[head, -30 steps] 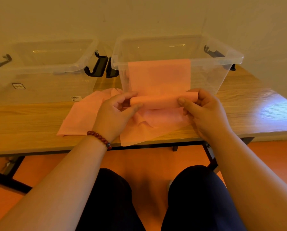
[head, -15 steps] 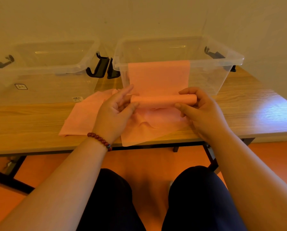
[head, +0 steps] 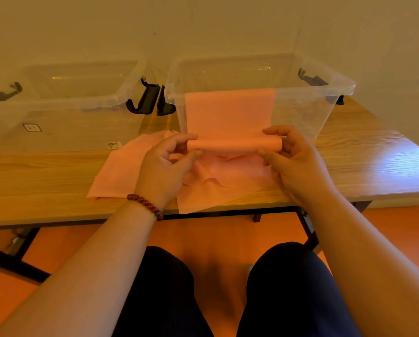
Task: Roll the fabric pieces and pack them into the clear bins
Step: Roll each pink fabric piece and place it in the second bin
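Left hand point(head: 162, 166) and right hand point(head: 293, 161) each pinched one end of a half-rolled pink fabric piece point(head: 235, 145), held between them above the bench point(head: 33, 181). Its unrolled part rose beyond the hands against a clear bin point(head: 325, 93). Loose fabric pieces point(head: 120, 171) lay beneath the hands.
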Tool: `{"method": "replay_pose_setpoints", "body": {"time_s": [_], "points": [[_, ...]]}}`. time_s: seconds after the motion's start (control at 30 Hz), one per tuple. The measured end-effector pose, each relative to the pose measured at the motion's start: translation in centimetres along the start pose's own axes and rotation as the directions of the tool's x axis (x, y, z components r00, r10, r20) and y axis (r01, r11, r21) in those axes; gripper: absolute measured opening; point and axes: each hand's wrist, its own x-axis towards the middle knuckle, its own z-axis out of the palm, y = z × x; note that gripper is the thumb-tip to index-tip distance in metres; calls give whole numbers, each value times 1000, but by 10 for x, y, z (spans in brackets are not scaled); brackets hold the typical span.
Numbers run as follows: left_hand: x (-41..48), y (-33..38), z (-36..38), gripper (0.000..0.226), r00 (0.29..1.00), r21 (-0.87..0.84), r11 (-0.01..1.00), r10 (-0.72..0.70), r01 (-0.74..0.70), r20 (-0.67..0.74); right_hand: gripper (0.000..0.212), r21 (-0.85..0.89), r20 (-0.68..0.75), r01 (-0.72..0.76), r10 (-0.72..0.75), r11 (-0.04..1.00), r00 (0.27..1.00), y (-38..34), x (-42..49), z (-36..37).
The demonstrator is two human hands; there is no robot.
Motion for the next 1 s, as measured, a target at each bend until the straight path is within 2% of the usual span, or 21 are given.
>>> {"method": "replay_pose_setpoints", "body": {"time_s": [0.1, 0.23, 0.37, 0.5, 0.53, 0.67, 0.83, 1.0], "points": [[0, -1, 0, 36, 1000, -48, 999, -9, 10, 9, 14, -22, -43, -12, 11, 1000, 999, 0, 1, 0], [-2, 0, -1, 45, 998, -107, 994, 4, 4, 69, 6, -20, -58, 6, -7, 1000, 998, -1, -1, 1], [-2, 2, -1, 32, 997, -17, 999, 29, -28, 73, 6, -12, -37, 8, -8, 1000, 999, -1, 0, 0], [-1, 1, -1, 20, 999, -15, 1000, 0, 0, 33, 34, 15, 26, 21, -21, 1000, 999, -1, 0, 0], [-1, 1, -1, 19, 1000, -15, 1000, -9, 10, 30, 36, 16, 20, 22, -22, 1000, 1000, -1, 0, 0], [-1, 3, -1, 19, 999, 1, 1000, -6, 6, 39, 26, 14, -46, 15, -15, 1000, 999, -2, 0, 2], [-2, 4, 0, 16, 998, -56, 997, -42, 45, 41, 15, 42, -50, -31, 33, 999, 998, -4, -1, 2], [-2, 4, -1, 20, 998, -87, 996, -30, 34, 49, 20, 48, -38, 24, -22, 999, 999, -7, -3, 3]]}}
